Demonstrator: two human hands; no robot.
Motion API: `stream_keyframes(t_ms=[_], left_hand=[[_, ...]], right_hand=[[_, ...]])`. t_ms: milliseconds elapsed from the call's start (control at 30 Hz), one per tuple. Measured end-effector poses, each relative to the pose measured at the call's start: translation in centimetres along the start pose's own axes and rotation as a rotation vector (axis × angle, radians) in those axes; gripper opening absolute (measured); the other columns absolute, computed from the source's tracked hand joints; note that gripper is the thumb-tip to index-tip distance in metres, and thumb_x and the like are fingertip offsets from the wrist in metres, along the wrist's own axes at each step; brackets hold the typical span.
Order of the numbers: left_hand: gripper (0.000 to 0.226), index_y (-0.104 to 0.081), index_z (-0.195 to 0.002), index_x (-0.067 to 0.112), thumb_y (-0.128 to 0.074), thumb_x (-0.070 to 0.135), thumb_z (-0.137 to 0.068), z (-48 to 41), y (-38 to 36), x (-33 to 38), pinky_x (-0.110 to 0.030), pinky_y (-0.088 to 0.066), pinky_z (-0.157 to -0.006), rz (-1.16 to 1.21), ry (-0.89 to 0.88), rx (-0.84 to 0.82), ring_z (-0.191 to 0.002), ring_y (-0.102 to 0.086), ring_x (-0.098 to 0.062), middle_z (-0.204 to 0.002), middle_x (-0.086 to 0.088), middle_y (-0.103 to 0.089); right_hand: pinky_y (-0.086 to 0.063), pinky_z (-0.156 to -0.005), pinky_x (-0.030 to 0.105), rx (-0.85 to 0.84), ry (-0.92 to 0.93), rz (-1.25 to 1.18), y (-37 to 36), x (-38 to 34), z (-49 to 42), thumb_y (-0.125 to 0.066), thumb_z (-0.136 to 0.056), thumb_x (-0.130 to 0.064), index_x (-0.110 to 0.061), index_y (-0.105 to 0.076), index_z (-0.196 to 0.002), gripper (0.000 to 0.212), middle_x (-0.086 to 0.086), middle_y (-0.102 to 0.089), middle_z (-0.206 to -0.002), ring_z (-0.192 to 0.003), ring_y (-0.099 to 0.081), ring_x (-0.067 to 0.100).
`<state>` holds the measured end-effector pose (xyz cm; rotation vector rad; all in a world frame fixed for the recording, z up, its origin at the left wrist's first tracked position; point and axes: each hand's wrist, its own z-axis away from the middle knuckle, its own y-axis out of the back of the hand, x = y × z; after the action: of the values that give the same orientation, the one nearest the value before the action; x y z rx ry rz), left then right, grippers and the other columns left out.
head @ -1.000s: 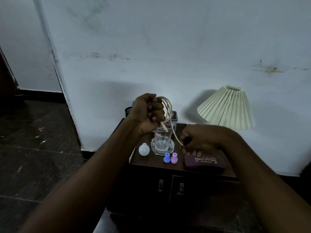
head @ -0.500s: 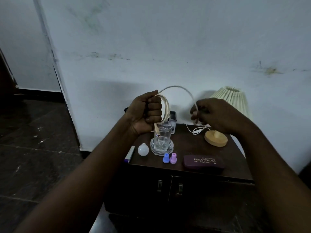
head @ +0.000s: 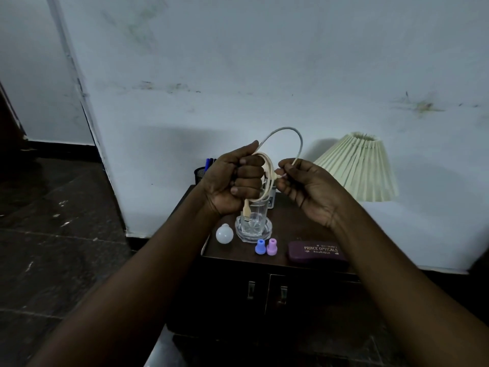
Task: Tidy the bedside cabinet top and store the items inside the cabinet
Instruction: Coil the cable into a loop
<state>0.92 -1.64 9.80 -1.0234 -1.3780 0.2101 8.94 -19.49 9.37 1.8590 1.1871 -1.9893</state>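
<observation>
A cream cable [head: 287, 131] is coiled in loops in my left hand [head: 234, 181], which is closed in a fist above the dark bedside cabinet [head: 280, 258]. Its USB plug [head: 246, 209] hangs down over a clear glass [head: 254, 219]. My right hand [head: 308, 188] pinches the cable's free end right beside the coil, and a loop arches between both hands. On the cabinet top lie a white bulb [head: 224, 233], a blue cap [head: 260, 246], a pink cap [head: 271, 246] and a purple spectacle case [head: 317, 251].
A pleated cream lampshade [head: 358, 168] stands at the back right of the cabinet. A black mesh pen holder [head: 201, 170] with blue pens sits at the back left. Two shut cabinet doors with metal handles [head: 251, 290] face me. Dark tiled floor [head: 53, 234] lies left.
My right hand moved left toward the coil, bringing the cable's end up to my left fist. The loop between the hands grew tighter. The lamp base is now hidden behind my right hand.
</observation>
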Motion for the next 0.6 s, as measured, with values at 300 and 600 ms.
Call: stream_keyframes(t_ms=[300,600], left_hand=[[0.048,-0.041,-0.065,0.020,-0.038,0.044,-0.106,0.2,0.2,0.0,-0.019,-0.026,-0.034,-0.063,-0.006,0.051,-0.036,-0.019,-0.006,-0.049,0.009,-0.023],[0.048,-0.043,-0.062,0.018,-0.044,0.041,-0.104,-0.5,-0.2,-0.5,-0.017,-0.022,-0.031,-0.201,-0.158,0.373,-0.031,-0.025,-0.004,-0.044,0.007,-0.033]], right_hand=[[-0.061,-0.068,0.022,-0.076,0.001,-0.047,-0.2,0.9,0.0,-0.053,-0.101,-0.001,-0.004,-0.067,-0.102,0.014,0.004,-0.072,-0.077,-0.069,-0.068,0.010],[-0.063,-0.074,0.033,-0.138,0.000,0.073,-1.1,0.5,0.7,-0.058,-0.100,-0.006,-0.001,-0.059,-0.132,0.033,0.010,-0.077,-0.099,-0.086,-0.074,0.019]])
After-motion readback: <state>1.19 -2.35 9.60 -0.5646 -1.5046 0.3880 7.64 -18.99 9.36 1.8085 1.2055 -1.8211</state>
